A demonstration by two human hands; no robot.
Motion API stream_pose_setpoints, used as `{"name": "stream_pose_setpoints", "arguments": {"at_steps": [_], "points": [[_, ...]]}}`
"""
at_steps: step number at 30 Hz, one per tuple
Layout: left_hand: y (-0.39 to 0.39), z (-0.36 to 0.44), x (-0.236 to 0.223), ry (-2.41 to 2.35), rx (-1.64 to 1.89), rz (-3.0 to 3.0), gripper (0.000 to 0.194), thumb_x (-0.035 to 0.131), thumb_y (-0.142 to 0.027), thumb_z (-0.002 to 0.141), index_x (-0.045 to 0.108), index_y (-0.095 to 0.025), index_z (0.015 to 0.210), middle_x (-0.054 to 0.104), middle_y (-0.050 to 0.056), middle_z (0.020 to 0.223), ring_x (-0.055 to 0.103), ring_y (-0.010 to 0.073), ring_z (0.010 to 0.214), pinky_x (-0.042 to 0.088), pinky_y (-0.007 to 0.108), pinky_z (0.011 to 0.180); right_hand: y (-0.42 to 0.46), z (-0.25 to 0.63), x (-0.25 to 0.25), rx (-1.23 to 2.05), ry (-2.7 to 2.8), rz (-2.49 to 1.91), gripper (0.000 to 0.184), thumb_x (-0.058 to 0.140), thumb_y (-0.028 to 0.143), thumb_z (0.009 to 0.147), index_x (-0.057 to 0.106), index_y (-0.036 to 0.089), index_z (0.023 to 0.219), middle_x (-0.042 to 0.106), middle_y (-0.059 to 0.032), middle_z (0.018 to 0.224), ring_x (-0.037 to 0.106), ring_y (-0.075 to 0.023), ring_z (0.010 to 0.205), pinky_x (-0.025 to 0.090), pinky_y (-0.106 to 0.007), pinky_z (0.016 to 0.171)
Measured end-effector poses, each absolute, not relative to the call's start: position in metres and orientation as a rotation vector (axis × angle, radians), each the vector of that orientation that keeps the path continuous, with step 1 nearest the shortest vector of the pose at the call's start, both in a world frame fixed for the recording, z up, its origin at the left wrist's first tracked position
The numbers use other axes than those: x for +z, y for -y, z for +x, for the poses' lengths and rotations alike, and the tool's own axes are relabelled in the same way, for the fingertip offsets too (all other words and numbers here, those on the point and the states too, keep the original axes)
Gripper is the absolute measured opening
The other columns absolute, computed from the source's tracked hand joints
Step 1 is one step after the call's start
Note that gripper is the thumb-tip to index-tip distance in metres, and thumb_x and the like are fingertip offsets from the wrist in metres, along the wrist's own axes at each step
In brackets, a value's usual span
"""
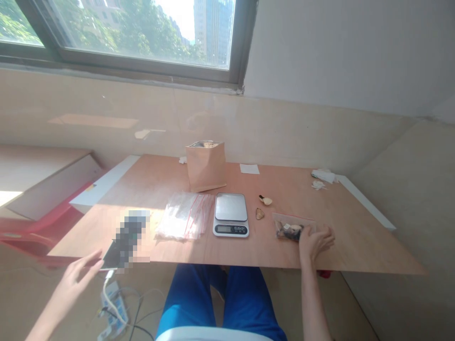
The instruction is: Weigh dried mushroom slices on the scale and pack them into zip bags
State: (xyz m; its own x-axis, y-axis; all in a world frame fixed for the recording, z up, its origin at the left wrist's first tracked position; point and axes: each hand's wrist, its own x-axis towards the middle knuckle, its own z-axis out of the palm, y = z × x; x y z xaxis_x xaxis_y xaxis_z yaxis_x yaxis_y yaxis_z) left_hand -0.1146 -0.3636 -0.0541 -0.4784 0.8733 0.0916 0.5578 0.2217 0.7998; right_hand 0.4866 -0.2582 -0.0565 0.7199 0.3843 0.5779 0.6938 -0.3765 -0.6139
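Sunlit plywood board beneath a window fills the head view. Right hand lies wide open, fingers touching a clear zip bag of dark and pale pieces, at 3 o'clock from a digital scale. Left hand, open and empty, is near a pixelated phone at 7 o'clock. Loose pale pieces could get knocked away by a careless sweep; an unsealed bag could spill; a snagged charging cable could drag the phone off the edge. No writing on the scale or kraft pouch is legible.
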Motion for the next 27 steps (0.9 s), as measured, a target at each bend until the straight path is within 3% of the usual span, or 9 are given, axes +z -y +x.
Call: {"name": "stream_pose_setpoints", "arguments": {"at_steps": [4, 8, 10, 14, 18, 21, 27], "points": [[0.362, -0.101, -0.053, -2.139, 1.045, 1.205, 0.05, 0.058, -0.057, 0.053, 0.063, -0.028, 0.093, 0.056, 0.009, 0.102, 0.061, 0.0352, 0.089, 0.047, 0.046, 0.071, 0.265, 0.469, -0.07, -0.471, 0.913, -1.967, 0.045, 0.04, 0.029, 0.079, 0.046, 0.006, 0.117, 0.044, -0.0261, 0.122, 0.04, -0.0376, 0.115, 0.031, -0.053, 0.091], [0.359, -0.095, -0.051, -2.175, 1.047, 1.254, 0.049, 0.057, -0.059, 0.055, 0.062, -0.03, 0.094, 0.056, 0.005, 0.091, 0.064, 0.0285, 0.075, 0.047, 0.041, 0.063, 0.265, 0.47, -0.075, -0.416, 0.946, -1.973, 0.046, 0.038, 0.031, 0.081, 0.046, 0.002, 0.116, 0.043, -0.029, 0.121, 0.039, -0.0385, 0.116, 0.03, -0.055, 0.092], [0.359, -0.095, -0.053, -2.2, 1.073, 1.273, 0.048, 0.058, -0.06, 0.054, 0.063, -0.031, 0.092, 0.057, 0.004, 0.084, 0.064, 0.029, 0.074, 0.047, 0.041, 0.061, 0.265, 0.471, -0.074, -0.414, 0.948, -1.976, 0.047, 0.038, 0.032, 0.081, 0.047, 0.001, 0.116, 0.043, -0.0292, 0.122, 0.039, -0.0383, 0.117, 0.03, -0.054, 0.093], [0.358, -0.095, -0.052, -2.178, 1.065, 1.261, 0.048, 0.047, -0.064, 0.064, 0.062, -0.032, 0.098, 0.06, 0.009, 0.098, 0.056, 0.0385, 0.102, 0.047, 0.045, 0.065, 0.269, 0.464, -0.067, -0.469, 0.945, -1.96, 0.048, 0.037, 0.034, 0.083, 0.046, 0.005, 0.12, 0.042, -0.0264, 0.126, 0.037, -0.0368, 0.12, 0.03, -0.052, 0.094], [0.355, -0.095, -0.043, -2.16, 1.065, 1.256, 0.047, 0.036, -0.063, 0.071, 0.064, -0.03, 0.09, 0.062, 0.008, 0.107, 0.047, 0.0373, 0.116, 0.045, 0.047, 0.075, 0.273, 0.45, -0.064, -0.46, 1.086, -1.93, 0.049, 0.035, 0.038, 0.085, 0.047, 0.008, 0.121, 0.039, -0.0247, 0.129, 0.035, -0.0357, 0.122, 0.029, -0.052, 0.093], [0.345, -0.096, -0.039, -2.198, 1.054, 1.302, 0.046, 0.044, -0.063, 0.066, 0.066, -0.025, 0.081, 0.066, 0.009, 0.096, 0.053, 0.0376, 0.109, 0.045, 0.047, 0.075, 0.27, 0.443, -0.068, -0.379, 1.25, -1.949, 0.051, 0.033, 0.043, 0.085, 0.05, 0.01, 0.12, 0.039, -0.0244, 0.129, 0.036, -0.036, 0.12, 0.03, -0.052, 0.091], [0.315, -0.094, -0.037, -2.312, 0.925, 1.316, 0.05, 0.049, -0.06, 0.063, 0.065, -0.019, 0.087, 0.064, 0.009, 0.086, 0.064, 0.0334, 0.083, 0.046, 0.039, 0.06, 0.243, 0.453, -0.075, -0.346, 1.318, -2.065, 0.053, 0.03, 0.043, 0.085, 0.051, 0.007, 0.118, 0.039, -0.0258, 0.128, 0.036, -0.0362, 0.119, 0.029, -0.053, 0.091]]}}
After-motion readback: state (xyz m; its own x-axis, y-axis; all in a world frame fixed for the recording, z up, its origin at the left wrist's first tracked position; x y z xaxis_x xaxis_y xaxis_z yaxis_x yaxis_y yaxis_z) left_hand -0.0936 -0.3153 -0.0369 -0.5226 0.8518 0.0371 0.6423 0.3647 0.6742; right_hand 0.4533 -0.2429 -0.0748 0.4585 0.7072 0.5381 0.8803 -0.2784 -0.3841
